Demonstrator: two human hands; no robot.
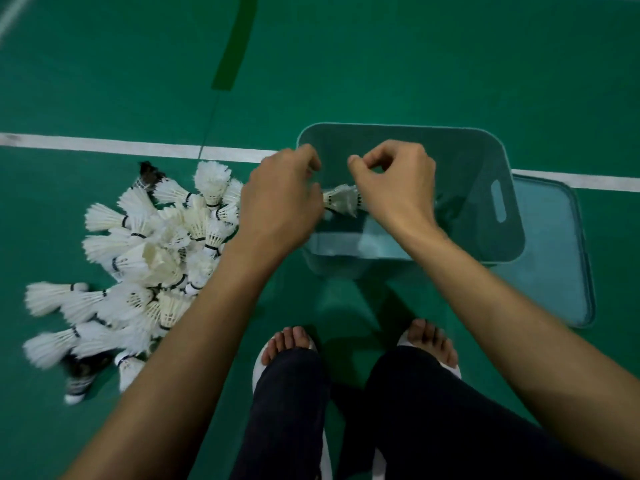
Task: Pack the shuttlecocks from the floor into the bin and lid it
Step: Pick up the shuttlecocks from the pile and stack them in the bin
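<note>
Your left hand (280, 202) and right hand (394, 181) hover over the open bin (479, 161), fingers (362, 161) curled. You cannot tell whether either one grips the shuttlecocks (341, 199) between them. The remaining pile (149, 258) lies on the floor (346, 81) to the left of the bin. The lid (554, 265) lies to its right.

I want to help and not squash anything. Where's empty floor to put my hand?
Bare floor lies beyond the white line, past the shuttlecock pile and the bin; a small patch sits between bin and feet. Crowded: the pile at left, the lid right of the bin, and the left hand and right hand holding a shuttlecock over it.
</note>
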